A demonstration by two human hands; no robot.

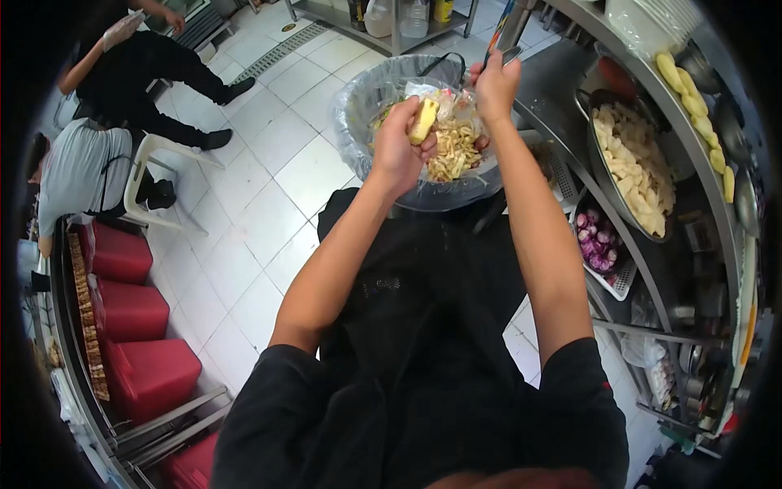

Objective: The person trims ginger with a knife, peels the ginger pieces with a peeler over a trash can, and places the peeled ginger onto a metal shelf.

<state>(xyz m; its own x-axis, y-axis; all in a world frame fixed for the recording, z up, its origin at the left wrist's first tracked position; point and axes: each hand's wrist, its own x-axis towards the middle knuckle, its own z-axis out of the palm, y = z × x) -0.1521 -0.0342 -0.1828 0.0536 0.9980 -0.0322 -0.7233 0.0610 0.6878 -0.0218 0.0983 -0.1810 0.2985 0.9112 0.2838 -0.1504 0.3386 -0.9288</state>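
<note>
Over a bin (350,106) lined with clear plastic, my left hand (399,147) is closed around a yellow peeled piece (423,121), which has a dark spot on it. My right hand (495,85) is raised at the bin's right side, its fingers wrapped round a utensil (511,55) whose grey rounded end shows above the fingers; its exact kind is unclear. The two hands are apart. Below them, peelings and scraps (458,151) fill the middle of the bin.
Right shelving holds a large pan of pale slices (631,167), a row of yellow peeled pieces (696,114) and a basket of purple onions (599,244). Two people (90,167) are at the left, near a white chair (155,155) and red containers (147,371). A metal rack (391,28) stands behind the bin.
</note>
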